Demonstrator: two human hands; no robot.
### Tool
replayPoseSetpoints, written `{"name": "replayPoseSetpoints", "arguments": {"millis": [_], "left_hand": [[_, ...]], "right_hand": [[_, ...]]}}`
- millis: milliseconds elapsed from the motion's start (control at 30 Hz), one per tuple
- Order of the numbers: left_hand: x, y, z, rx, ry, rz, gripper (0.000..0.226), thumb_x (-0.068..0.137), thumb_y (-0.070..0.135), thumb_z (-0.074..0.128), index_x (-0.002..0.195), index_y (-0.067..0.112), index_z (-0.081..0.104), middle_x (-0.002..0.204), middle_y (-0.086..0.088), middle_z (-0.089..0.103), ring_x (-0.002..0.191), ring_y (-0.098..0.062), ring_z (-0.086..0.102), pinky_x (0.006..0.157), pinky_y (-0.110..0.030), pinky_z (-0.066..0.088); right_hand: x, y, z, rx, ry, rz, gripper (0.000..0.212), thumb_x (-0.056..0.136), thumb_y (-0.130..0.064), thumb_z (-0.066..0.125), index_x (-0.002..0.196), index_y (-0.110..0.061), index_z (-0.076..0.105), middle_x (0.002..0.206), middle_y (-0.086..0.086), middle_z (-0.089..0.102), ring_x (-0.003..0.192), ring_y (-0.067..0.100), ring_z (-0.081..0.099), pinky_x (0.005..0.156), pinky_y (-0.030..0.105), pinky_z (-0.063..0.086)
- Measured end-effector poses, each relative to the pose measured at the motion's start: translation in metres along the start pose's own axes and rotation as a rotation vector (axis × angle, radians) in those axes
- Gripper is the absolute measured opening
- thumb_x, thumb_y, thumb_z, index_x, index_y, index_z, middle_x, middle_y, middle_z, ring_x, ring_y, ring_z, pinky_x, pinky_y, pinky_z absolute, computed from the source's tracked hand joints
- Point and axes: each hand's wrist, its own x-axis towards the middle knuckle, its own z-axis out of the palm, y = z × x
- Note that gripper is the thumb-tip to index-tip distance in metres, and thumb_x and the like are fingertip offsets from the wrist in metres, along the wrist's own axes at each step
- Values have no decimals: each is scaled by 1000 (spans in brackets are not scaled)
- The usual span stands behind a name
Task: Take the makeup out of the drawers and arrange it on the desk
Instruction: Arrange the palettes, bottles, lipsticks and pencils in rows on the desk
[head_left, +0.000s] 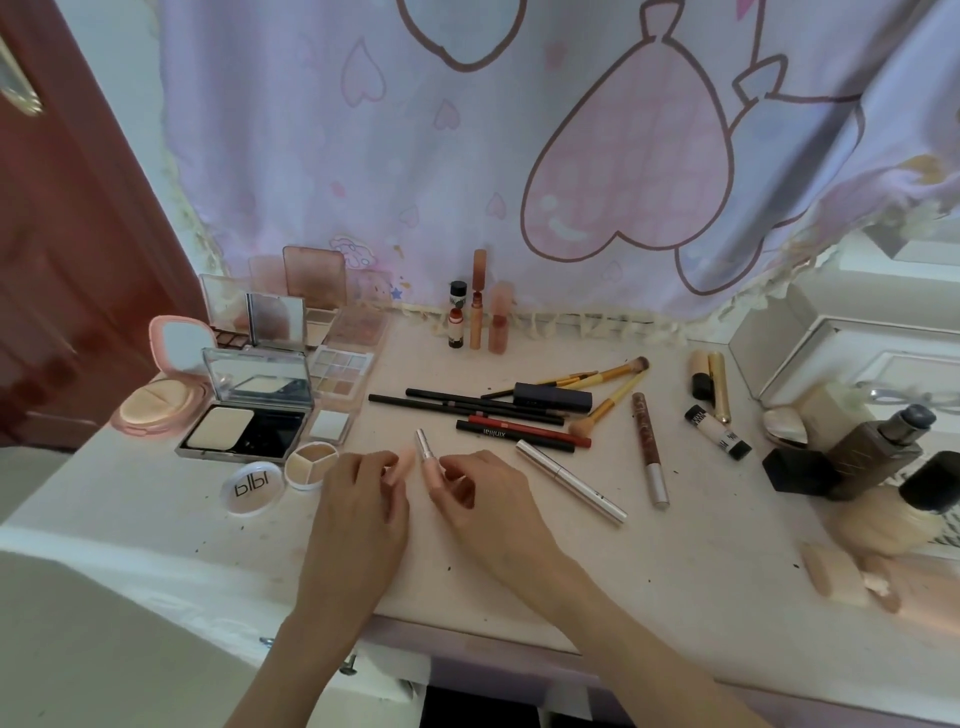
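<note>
Both hands meet over the middle of the white desk (519, 582). My right hand (478, 499) pinches the pink base of an uncapped lipstick (427, 457), whose silver tip points away from me. My left hand (358, 504) holds its pink cap (404, 464) just left of the tube, apart from it. Behind the hands lie several dark eye pencils (467, 405), a red pencil (530, 430), yellow-handled brushes (608, 384) and a silver tube (571, 480). Open powder compacts and palettes (249, 410) stand at the back left.
Three lip tints (478, 312) stand upright against the pink curtain. Foundation bottles (878, 457) crowd the right edge, with sponges (836, 577) in front. A round concealer pot (310, 464) and its lid (252, 487) sit left of my hands. Bare desk lies near the front edge.
</note>
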Motion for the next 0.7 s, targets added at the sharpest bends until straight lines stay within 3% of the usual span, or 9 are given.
{"name": "replayPoseSetpoints", "arguments": {"millis": [133, 333, 500, 700], "left_hand": [[-1, 0, -2, 21, 23, 39, 20, 82, -1, 62, 102, 2, 64, 97, -13, 59, 89, -28, 57, 73, -29, 42], [1, 4, -5, -8, -6, 60, 23, 82, -5, 60, 104, -3, 64, 100, -15, 64, 88, -31, 61, 76, -29, 41], [6, 1, -6, 31, -59, 53, 31, 86, -3, 56, 116, -4, 60, 115, -18, 62, 103, -32, 59, 86, -29, 42], [13, 0, -8, 31, -102, 52, 35, 89, -1, 51, 124, 1, 56, 123, -15, 58, 111, -28, 56, 92, -30, 42]], "right_hand": [[0, -1, 3, -32, -40, -77, 26, 96, -27, 47, 112, -15, 64, 111, 2, 60, 99, 16, 52, 83, 14, 32], [5, -8, 11, 9, -23, -100, 31, 91, -13, 53, 121, -14, 61, 122, 4, 59, 108, 18, 52, 90, 13, 30], [12, -12, 14, -39, -23, -165, 30, 91, -8, 50, 118, -10, 62, 124, 3, 60, 107, 22, 48, 79, 8, 19], [14, -11, 18, -108, -29, -203, 37, 92, -10, 47, 129, -12, 54, 134, 1, 52, 106, 22, 41, 89, 18, 26]]}}
